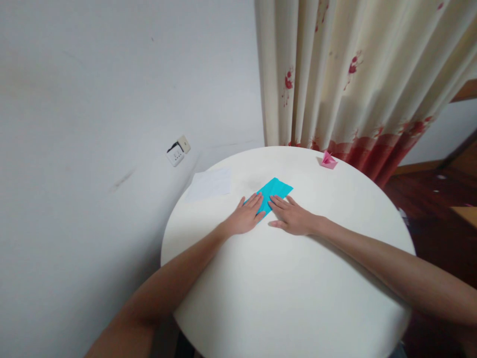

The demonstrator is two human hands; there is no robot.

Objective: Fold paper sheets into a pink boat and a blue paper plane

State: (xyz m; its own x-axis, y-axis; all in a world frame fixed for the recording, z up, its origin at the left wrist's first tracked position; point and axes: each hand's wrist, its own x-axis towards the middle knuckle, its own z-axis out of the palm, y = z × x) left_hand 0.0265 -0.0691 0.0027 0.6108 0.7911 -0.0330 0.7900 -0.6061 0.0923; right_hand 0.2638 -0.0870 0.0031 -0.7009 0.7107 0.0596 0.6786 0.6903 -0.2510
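Note:
A sheet of bright blue paper (276, 188) lies flat on the round white table (283, 288), slanting up to the right, with faint crease lines across it. My left hand (246, 215) rests palm down over its left end, fingers stretched out and covering part of that end. On its lower right edge lie the fingertips of my right hand (291, 215), also flat, with the thumb apart on the tabletop. Neither hand grips the paper.
Sheets of white paper (209, 183) lie at the table's left edge near the wall. A folded pink paper figure (328, 160) stands at the far right edge. A wall socket with a white plug adapter (175, 155) and a patterned curtain (335, 79) are behind.

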